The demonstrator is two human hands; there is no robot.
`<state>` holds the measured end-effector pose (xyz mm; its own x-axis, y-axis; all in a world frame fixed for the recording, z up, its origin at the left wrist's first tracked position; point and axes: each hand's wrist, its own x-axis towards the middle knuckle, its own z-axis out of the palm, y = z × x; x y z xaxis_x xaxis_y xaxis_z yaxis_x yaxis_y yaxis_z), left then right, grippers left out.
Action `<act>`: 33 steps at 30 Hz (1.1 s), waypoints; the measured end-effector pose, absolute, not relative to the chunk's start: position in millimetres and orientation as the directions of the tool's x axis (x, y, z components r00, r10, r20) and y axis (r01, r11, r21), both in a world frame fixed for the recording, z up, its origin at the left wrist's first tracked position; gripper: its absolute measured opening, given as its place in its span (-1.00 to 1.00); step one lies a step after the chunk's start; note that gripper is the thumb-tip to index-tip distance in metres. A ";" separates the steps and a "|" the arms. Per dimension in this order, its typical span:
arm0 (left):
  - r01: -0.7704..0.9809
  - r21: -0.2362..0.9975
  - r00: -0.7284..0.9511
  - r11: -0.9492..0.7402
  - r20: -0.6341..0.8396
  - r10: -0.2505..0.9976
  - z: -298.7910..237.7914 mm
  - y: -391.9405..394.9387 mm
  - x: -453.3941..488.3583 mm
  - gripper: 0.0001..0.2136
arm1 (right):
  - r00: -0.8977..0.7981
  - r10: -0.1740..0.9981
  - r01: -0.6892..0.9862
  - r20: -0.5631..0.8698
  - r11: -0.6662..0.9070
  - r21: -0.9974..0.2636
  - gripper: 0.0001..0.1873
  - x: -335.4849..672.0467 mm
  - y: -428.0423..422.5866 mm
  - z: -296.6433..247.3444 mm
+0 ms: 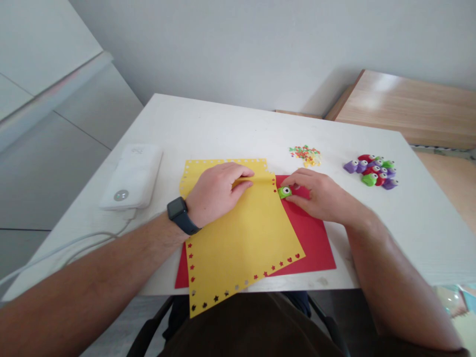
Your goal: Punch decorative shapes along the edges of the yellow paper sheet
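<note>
A yellow paper sheet (pixel 241 238) with punched shapes along its edges lies tilted on top of a red paper sheet (pixel 314 238) on the white table (pixel 223 129). My left hand (pixel 217 191), with a dark watch at the wrist, rests on the yellow sheet's upper part, fingers curled against a raised fold of the paper. My right hand (pixel 320 196) pinches a small green paper punch (pixel 284 192) at the yellow sheet's right edge.
A pile of small coloured paper cut-outs (pixel 307 153) lies beyond my right hand. Several purple, red and green punches (pixel 374 171) are grouped at the right. A white device (pixel 132 176) with a cable sits at the left. A wooden surface (pixel 409 106) adjoins the table at the back right.
</note>
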<state>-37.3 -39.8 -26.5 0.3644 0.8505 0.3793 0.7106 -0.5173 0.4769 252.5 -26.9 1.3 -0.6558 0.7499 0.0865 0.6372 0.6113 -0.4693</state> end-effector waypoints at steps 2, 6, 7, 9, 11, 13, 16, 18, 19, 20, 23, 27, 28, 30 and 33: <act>0.710 0.481 0.364 -0.515 0.376 0.852 -26.8 -39.6 -37.2 -0.90 | -0.658 0.748 0.636 0.088 0.615 -0.466 -0.79 252.6 -26.9 0.9; 0.702 0.487 0.363 -0.520 0.383 0.849 -27.5 -39.6 -37.3 -0.90 | -0.661 0.745 0.634 0.087 0.617 -0.466 -0.81 252.7 -26.9 -0.2; 0.703 0.489 0.363 -0.517 0.378 0.852 -27.5 -39.6 -37.4 -0.90 | -0.663 0.744 0.632 0.086 0.618 -0.468 -0.81 252.7 -27.0 -0.3; 0.705 0.494 0.362 -0.509 0.366 0.857 -27.5 -39.8 -37.5 -0.89 | -0.666 0.741 0.629 0.085 0.619 -0.469 -0.80 252.7 -27.0 -0.3; 0.704 0.501 0.360 -0.503 0.359 0.861 -27.5 -39.8 -37.6 -0.89 | -0.667 0.739 0.624 0.093 0.623 -0.470 -0.80 253.1 -26.5 -0.2; 0.704 0.506 0.355 -0.499 0.358 0.863 -27.5 -39.7 -37.5 -0.89 | -0.666 0.739 0.617 0.102 0.622 -0.482 -0.80 253.9 -25.4 0.0; 0.711 0.504 0.351 -0.490 0.349 0.869 -27.4 -39.6 -37.3 -0.89 | -0.656 0.748 0.615 0.104 0.609 -0.501 -0.78 255.0 -23.8 0.5; 0.713 0.503 0.354 -0.488 0.343 0.870 -27.1 -39.7 -37.1 -0.89 | -0.656 0.748 0.617 0.098 0.607 -0.501 -0.77 254.9 -23.7 0.9; 0.712 0.504 0.357 -0.489 0.341 0.870 -26.9 -39.8 -37.0 -0.89 | -0.658 0.747 0.618 0.094 0.608 -0.499 -0.77 254.6 -24.0 1.1; 0.710 0.505 0.358 -0.490 0.340 0.870 -26.8 -39.9 -37.0 -0.89 | -0.661 0.745 0.618 0.091 0.609 -0.497 -0.78 254.2 -24.5 1.3; 0.708 0.505 0.359 -0.494 0.345 0.867 -26.1 -39.8 -37.0 -0.90 | -0.664 0.743 0.622 0.086 0.612 -0.489 -0.79 253.0 -26.0 1.4; 0.701 0.510 0.353 -0.499 0.359 0.864 -25.2 -39.3 -37.6 -0.91 | -0.660 0.746 0.632 0.086 0.613 -0.475 -0.81 253.0 -26.1 1.1; 0.700 0.512 0.352 -0.498 0.360 0.864 -25.1 -39.2 -37.7 -0.91 | -0.660 0.746 0.631 0.087 0.613 -0.475 -0.80 253.1 -26.0 1.0; 0.700 0.515 0.350 -0.495 0.357 0.866 -25.0 -39.2 -37.8 -0.90 | -0.661 0.745 0.628 0.091 0.615 -0.477 -0.80 253.2 -25.9 0.9; 0.699 0.517 0.353 -0.493 0.350 0.868 -25.1 -39.3 -37.7 -0.90 | -0.661 0.745 0.629 0.088 0.614 -0.477 -0.80 252.8 -26.1 1.1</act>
